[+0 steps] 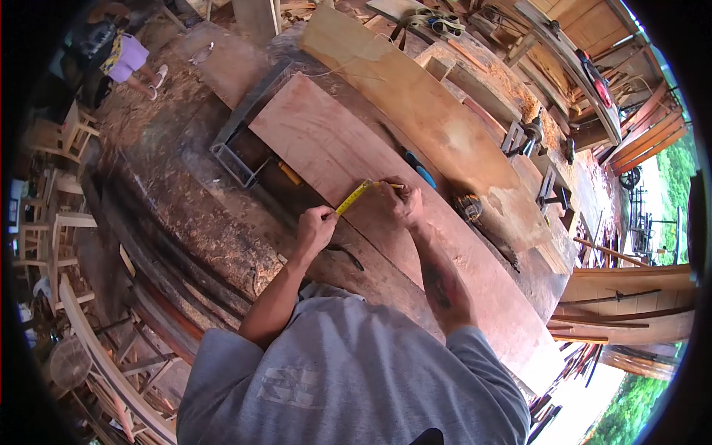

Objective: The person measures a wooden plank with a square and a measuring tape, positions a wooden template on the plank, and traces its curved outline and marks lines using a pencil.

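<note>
The left hand (315, 228) pinches the measuring tape (351, 199) near the plank's (311, 137) edge; I cannot tell the right hand's (406, 208) grip. Keep the tape straight, flat.

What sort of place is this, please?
Probably a woodworking shop: wood shavings litter the floor, unfinished wooden chairs stand at the side, and a tape measure stretches over a broad board.

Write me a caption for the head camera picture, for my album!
Left hand holds a yellow tape over a long board, right hand close by.
</note>
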`<state>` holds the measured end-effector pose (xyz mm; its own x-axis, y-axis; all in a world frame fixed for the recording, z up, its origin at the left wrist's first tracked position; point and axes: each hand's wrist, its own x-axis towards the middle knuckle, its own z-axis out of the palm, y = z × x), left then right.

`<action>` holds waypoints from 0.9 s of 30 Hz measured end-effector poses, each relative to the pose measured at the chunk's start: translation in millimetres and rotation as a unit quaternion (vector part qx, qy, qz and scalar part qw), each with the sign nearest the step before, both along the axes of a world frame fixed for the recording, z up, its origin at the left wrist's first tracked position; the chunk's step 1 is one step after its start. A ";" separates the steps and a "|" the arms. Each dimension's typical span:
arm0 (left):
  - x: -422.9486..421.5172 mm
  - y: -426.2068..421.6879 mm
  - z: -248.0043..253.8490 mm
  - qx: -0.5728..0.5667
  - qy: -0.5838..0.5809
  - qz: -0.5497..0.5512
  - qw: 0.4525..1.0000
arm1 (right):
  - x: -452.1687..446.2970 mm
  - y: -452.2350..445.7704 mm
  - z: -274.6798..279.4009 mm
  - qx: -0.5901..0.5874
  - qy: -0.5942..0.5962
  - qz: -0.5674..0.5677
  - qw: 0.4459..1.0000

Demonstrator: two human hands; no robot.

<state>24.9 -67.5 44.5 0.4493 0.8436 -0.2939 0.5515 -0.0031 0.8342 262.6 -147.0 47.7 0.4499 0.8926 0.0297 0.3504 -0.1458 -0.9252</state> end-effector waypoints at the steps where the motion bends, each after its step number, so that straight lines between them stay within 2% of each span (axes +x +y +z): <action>1: 0.6 -0.4 0.0 0.000 0.000 -0.001 1.000 | 0.3 -1.8 0.9 0.000 0.000 -0.001 1.000; 7: 0.1 0.6 2.3 -0.007 0.012 -0.003 1.000 | -0.1 0.9 0.3 0.044 -0.027 0.011 0.999; 10: -1.9 1.1 3.3 -0.034 0.003 -0.006 0.999 | 3.8 -5.7 12.8 -0.010 -0.043 0.009 0.999; 12: -7.8 0.9 6.3 0.019 -0.017 -0.055 0.998 | 17.0 -11.3 22.2 0.020 0.176 -0.073 0.982; 13: -13.4 -2.0 11.1 -0.010 -0.020 -0.068 0.997 | 30.4 -15.4 27.2 0.145 0.199 -0.091 0.965; 14: -15.8 -11.8 14.4 -0.016 -0.025 -0.069 0.997 | 51.0 -25.0 35.1 0.192 0.156 -0.122 0.961; 16: -27.9 -30.2 40.4 0.060 0.033 -0.147 0.987 | 98.6 -35.7 45.0 0.257 -0.016 -0.216 0.942; 17: -33.8 -38.4 34.6 0.059 0.034 -0.148 0.987 | 131.4 -42.0 49.4 0.177 -0.217 -0.277 0.919; 18: -40.1 -47.0 21.7 0.097 0.007 -0.177 0.979 | 161.5 -51.2 54.2 0.090 -0.406 -0.324 0.850; 20: -46.8 -57.6 -6.2 0.175 -0.046 -0.224 0.958 | 195.4 -71.0 73.6 -0.029 -0.602 -0.287 0.744; 22: -42.6 -62.7 -22.0 0.211 -0.049 -0.229 0.949 | 232.2 -85.7 66.3 -0.170 -0.572 -0.222 0.771; 23: -38.5 -61.3 -26.2 0.254 -0.051 -0.263 0.929 | 235.0 -89.2 75.0 -0.206 -0.418 -0.171 0.868; 24: -34.9 -59.4 -28.9 0.297 -0.052 -0.299 0.905 | 264.4 -94.0 46.9 -0.132 -0.415 -0.138 0.890; 26: -29.7 -53.6 -25.1 0.296 -0.064 -0.303 0.904 | 261.5 -91.6 64.8 -0.198 -0.390 -0.143 0.888; 27: -29.2 -50.7 -15.7 0.336 -0.065 -0.309 0.887 | 245.0 -91.1 89.1 -0.189 -0.404 -0.173 0.878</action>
